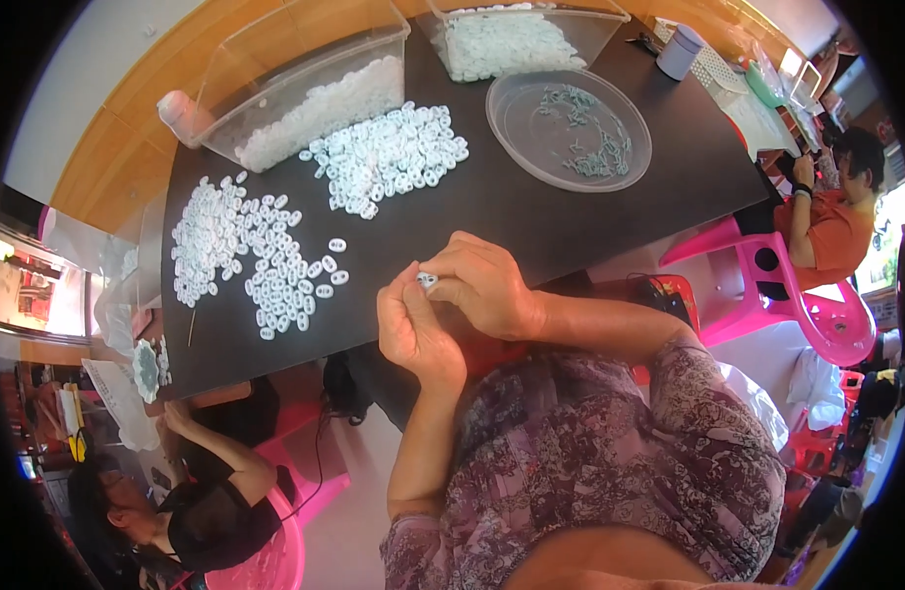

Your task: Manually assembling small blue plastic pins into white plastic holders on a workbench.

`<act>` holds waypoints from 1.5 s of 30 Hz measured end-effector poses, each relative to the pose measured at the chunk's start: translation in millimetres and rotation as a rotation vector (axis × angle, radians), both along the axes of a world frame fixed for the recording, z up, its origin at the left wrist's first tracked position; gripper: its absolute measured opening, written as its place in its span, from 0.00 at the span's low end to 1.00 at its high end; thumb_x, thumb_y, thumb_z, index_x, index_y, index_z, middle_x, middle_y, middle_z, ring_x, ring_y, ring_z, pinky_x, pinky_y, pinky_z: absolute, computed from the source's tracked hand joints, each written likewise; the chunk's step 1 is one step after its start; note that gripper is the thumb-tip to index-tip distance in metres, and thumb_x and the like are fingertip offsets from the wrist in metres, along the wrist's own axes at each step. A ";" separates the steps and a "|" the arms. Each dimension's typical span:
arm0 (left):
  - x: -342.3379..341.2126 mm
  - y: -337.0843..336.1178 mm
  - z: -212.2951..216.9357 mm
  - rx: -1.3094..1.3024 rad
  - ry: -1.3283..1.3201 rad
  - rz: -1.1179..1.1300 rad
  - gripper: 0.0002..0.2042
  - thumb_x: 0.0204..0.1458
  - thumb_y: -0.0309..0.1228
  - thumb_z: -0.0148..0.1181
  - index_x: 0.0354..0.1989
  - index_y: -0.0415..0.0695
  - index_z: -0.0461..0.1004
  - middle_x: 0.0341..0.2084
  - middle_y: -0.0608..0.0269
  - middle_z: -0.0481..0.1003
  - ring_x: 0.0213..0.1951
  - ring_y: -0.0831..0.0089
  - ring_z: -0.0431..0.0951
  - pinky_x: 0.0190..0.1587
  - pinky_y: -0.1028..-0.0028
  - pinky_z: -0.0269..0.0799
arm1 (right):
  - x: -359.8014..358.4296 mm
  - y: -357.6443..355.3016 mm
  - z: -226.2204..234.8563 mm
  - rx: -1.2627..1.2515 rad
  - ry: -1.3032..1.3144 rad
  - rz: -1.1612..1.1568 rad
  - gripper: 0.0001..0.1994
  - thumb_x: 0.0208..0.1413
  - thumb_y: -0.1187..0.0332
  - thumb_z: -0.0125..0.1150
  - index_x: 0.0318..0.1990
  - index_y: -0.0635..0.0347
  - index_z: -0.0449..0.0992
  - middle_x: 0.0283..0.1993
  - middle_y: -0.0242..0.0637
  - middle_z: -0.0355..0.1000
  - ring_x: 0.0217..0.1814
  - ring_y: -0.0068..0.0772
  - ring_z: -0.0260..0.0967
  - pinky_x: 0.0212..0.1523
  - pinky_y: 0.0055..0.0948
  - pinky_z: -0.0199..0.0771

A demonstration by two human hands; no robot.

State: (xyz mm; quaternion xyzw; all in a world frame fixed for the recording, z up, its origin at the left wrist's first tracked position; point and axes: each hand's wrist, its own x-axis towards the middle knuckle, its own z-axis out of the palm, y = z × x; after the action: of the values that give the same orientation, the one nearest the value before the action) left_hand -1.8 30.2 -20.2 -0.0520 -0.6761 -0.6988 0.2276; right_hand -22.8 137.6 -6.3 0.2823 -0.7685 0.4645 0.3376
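My left hand (pixel 413 329) and my right hand (pixel 490 285) meet at the near edge of the dark table. Between their fingertips is a small white oval piece (pixel 428 280) with dark marks on its face, and both hands are closed on it in a pinch. My fingers cover much of it. Similar white oval pieces lie beyond my left hand in a loose pile (pixel 280 265), with a few strays beside it. Farther back sits another heap of pieces (pixel 389 152). At the back right a round clear lid (pixel 502 118) holds many tiny grey-green parts.
Two clear plastic bins, one at back left (pixel 305 59) and one at back centre (pixel 610 28), hold white pieces. A lidded cup (pixel 679 52) stands far right. One person (pixel 826 226) sits at right, another (pixel 216 511) at lower left, near pink chairs (pixel 738 285).
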 end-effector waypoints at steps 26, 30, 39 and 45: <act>-125.1 -24.7 3.7 -0.954 0.274 -0.063 0.13 0.36 0.14 0.54 0.34 0.38 0.73 0.25 0.54 0.70 0.31 0.55 0.69 0.35 0.63 0.67 | -259.9 183.9 127.4 0.489 0.146 -0.718 0.08 0.39 0.69 0.54 0.25 0.64 0.75 0.25 0.54 0.70 0.29 0.56 0.69 0.29 0.48 0.66; -117.0 -24.9 7.7 -0.989 0.218 -0.066 0.12 0.39 0.17 0.57 0.34 0.40 0.74 0.26 0.56 0.71 0.33 0.57 0.70 0.35 0.63 0.67 | -273.0 194.6 103.9 0.591 0.161 -0.857 0.07 0.37 0.71 0.53 0.25 0.63 0.75 0.24 0.55 0.70 0.27 0.58 0.69 0.29 0.49 0.67; -110.1 -18.8 8.8 -1.056 0.280 -0.018 0.13 0.39 0.19 0.60 0.36 0.42 0.74 0.25 0.58 0.71 0.31 0.59 0.70 0.34 0.64 0.67 | -162.4 140.9 93.3 0.473 0.210 -0.508 0.09 0.47 0.71 0.59 0.37 0.62 0.76 0.30 0.40 0.72 0.33 0.37 0.69 0.34 0.31 0.68; -92.9 7.7 25.1 -1.039 0.444 -0.041 0.11 0.41 0.21 0.58 0.36 0.40 0.73 0.26 0.57 0.69 0.32 0.60 0.69 0.34 0.65 0.66 | -88.6 115.1 50.5 0.480 0.029 -0.246 0.05 0.43 0.75 0.60 0.31 0.61 0.76 0.29 0.39 0.71 0.34 0.41 0.67 0.34 0.35 0.68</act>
State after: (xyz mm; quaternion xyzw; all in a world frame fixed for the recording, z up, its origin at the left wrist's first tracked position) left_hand -94.8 37.9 4.9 -0.3161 -0.8662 -0.2506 0.2950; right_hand -111.5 252.7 44.2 0.2651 -0.8803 0.2205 0.3259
